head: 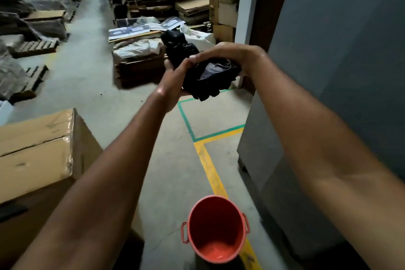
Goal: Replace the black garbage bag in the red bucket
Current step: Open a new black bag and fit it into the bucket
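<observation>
A crumpled black garbage bag (210,79) is held up in front of me at chest height. My left hand (175,76) grips it from the left and below. My right hand (221,52) curls over its top from the right. Part of the bag bulges up behind my fingers. Far below, on the concrete floor near the bottom edge of the view, stands the red bucket (215,226). It is upright, has small handles on both sides, and holds nothing inside.
A large cardboard box (37,149) stands at my left. A grey cabinet (328,72) fills the right side. Yellow and green floor tape (210,166) runs past the bucket. Stacked cardboard and pallets (140,59) line the aisle ahead.
</observation>
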A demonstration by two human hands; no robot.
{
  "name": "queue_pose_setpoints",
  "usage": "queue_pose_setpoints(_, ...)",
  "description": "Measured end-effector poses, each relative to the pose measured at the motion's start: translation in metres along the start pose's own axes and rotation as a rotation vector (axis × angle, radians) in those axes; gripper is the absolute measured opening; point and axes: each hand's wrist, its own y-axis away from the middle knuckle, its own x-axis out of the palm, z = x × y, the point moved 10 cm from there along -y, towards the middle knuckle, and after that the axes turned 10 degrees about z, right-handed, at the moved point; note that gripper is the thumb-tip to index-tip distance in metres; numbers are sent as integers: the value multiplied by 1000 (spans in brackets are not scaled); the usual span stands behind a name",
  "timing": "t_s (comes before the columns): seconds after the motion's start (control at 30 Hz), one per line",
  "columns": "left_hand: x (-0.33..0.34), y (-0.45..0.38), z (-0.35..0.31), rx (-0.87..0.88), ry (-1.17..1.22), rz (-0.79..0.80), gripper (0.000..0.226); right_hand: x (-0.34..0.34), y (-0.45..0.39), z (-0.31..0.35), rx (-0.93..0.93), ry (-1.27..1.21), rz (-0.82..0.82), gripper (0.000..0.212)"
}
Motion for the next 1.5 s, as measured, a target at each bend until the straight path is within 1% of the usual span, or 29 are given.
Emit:
queue_pose_setpoints(0.03, 7, -2, 7, -7, 127, 1, 63, -5, 2, 1, 5, 38, -26, 44)
queue_pose_setpoints(0.1, 27, -3, 17, -12, 315, 80, 81, -14, 7, 4, 20, 122, -98, 37)
queue_pose_setpoints(0.13, 34, 0, 17, 0, 358, 102, 80, -17, 10, 8, 25, 171, -142, 37)
queue_pose_setpoints(0.2, 42, 2, 18, 27, 415, 105, 69, -21, 11, 18, 33, 268, -184, 37)
queue_pose_setpoints(0.3, 49, 2, 22, 57, 522, 116, 78, -22, 12, 33, 67, 433, -221, 47)
queue_pose_setpoints(0.33, 49, 2, 22, 65, 549, 118, 78, -22, 13, 37, 78, 462, -235, 47)
queue_pose_setpoints(0.47, 45, 4, 27, 90, 604, 87, 65, -27, 15, 50, 88, 552, -320, 38)
queue_pose_setpoints(0.57, 51, 9, 29, 77, 675, 109, 49, -29, 17, 57, 89, 555, -334, 36)
queue_pose_setpoints(0.6, 51, 9, 31, 69, 686, 105, 48, -29, 19, 59, 93, 548, -337, 36)
queue_pose_setpoints(0.67, 47, 10, 37, 58, 698, 50, 57, -31, 22, 64, 92, 530, -346, 34)
queue_pose_setpoints(0.73, 41, 9, 50, 18, 690, -18, 71, -34, 25, 71, 87, 521, -348, 30)
queue_pose_setpoints(0.8, 38, 10, 61, -29, 680, -46, 77, -37, 27, 77, 89, 534, -348, 22)
queue_pose_setpoints(0.83, 38, 11, 63, -41, 687, -42, 74, -39, 28, 80, 91, 541, -352, 17)
queue_pose_setpoints(0.9, 40, 12, 66, -44, 740, -25, 61, -42, 28, 84, 90, 542, -359, 11)
queue_pose_setpoints(1.0, 41, 13, 68, -25, 765, 14, 42, -42, 28, 86, 98, 549, -344, 11)
queue_pose_setpoints(1.07, 38, 12, 70, -22, 764, 11, 37, -41, 28, 85, 108, 555, -329, 9)
queue_pose_setpoints(1.1, 33, 12, 74, -33, 770, -22, 39, -42, 28, 85, 106, 550, -329, 10)
queue_pose_setpoints(1.13, 29, 12, 76, -38, 789, -56, 45, -43, 28, 85, 101, 539, -332, 14)
queue_pose_setpoints(1.2, 19, 12, 84, -42, 820, -125, 67, -47, 29, 86, 86, 521, -350, 24)
queue_pose_setpoints(1.23, 19, 12, 83, -19, 835, -103, 66, -49, 29, 88, 77, 518, -359, 27)
queue_pose_setpoints(1.3, 28, 14, 76, 32, 844, 0, 36, -50, 29, 92, 57, 507, -368, 30)
queue_pose_setpoints(1.33, 30, 15, 77, 15, 833, 24, 32, -51, 29, 94, 49, 507, -375, 31)
queue_pose_setpoints(1.4, 33, 18, 86, -45, 821, 44, 54, -54, 29, 99, 37, 517, -391, 34)
queue_pose_setpoints(1.43, 35, 19, 89, -55, 843, 56, 61, -55, 29, 101, 35, 517, -399, 34)
queue_pose_setpoints(1.47, 34, 23, 91, -60, 847, 55, 59, -57, 31, 103, 32, 518, -413, 34)
queue_pose_setpoints(1.5, 33, 26, 93, -63, 841, 50, 48, -59, 33, 106, 27, 521, -434, 33)
